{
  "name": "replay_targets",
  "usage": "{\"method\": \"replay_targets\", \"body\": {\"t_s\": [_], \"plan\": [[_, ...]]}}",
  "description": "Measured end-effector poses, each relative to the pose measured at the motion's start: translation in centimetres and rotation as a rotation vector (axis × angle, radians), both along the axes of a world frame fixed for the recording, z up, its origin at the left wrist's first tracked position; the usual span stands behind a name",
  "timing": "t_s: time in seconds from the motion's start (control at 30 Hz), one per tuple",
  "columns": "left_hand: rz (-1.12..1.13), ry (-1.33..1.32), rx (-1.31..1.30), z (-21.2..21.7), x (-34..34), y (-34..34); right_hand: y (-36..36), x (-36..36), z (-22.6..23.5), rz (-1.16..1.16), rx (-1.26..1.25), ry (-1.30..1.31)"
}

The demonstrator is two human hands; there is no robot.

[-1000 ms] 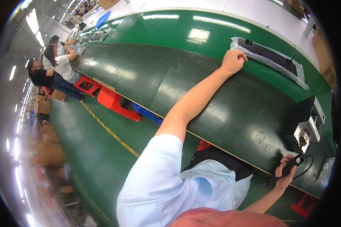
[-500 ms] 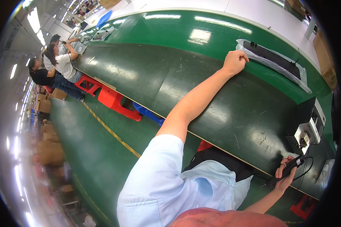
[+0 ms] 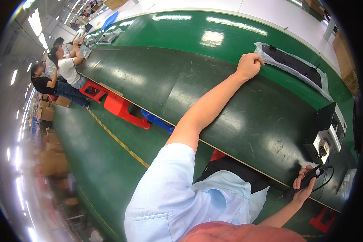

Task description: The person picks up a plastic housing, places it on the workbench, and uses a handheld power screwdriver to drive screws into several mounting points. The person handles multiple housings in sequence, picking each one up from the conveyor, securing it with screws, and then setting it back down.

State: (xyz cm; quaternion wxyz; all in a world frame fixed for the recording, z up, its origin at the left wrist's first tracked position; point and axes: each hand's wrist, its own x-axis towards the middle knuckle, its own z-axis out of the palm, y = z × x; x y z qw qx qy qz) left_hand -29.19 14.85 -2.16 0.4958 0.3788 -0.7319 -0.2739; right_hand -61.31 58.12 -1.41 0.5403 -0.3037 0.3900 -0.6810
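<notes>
My left hand [image 3: 249, 65] is stretched far across the dark worktop [image 3: 205, 80], its fingers curled in at the border of the green belt [image 3: 177, 30]. Its palm side is hidden, so I cannot see what it may hold. Just beyond those fingers lies a long black panel [image 3: 292, 64] on a clear plastic bag [image 3: 324, 82]. Low on the right, at the worktop's near edge, my right hand [image 3: 304, 185] grips a black electric screwdriver [image 3: 308, 177]. Its thin tip points left and down, and a black cable loops from its other end.
A black-and-silver power box [image 3: 326, 135] stands just past my right hand. Bagged parts [image 3: 347, 183] lie at the far right. Red stools [image 3: 121, 109] and a blue stool [image 3: 157, 119] stand under the worktop's edge. Several people [image 3: 66, 66] are at its far left end.
The black panel and its bag have shifted slightly right on the belt. At the far left a person has raised a hand with a dark tool. Both my hands stay nearly still.
</notes>
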Motion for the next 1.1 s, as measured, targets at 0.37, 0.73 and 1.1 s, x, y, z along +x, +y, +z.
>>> {"method": "replay_targets", "body": {"t_s": [0.37,0.73,1.1], "plan": [[0.005,0.005,-0.018,-0.2,-0.1,-0.1,0.1,0.0,0.1,-0.013,0.021,0.004],[0.159,0.06,-0.297,0.5,0.4,1.1,0.6,-0.6,0.7,-0.332,0.069,-0.022],[0.035,0.047,-0.156,1.6,2.1,10.8,-2.3,-21.4,2.8,-0.903,0.388,0.502]]}}
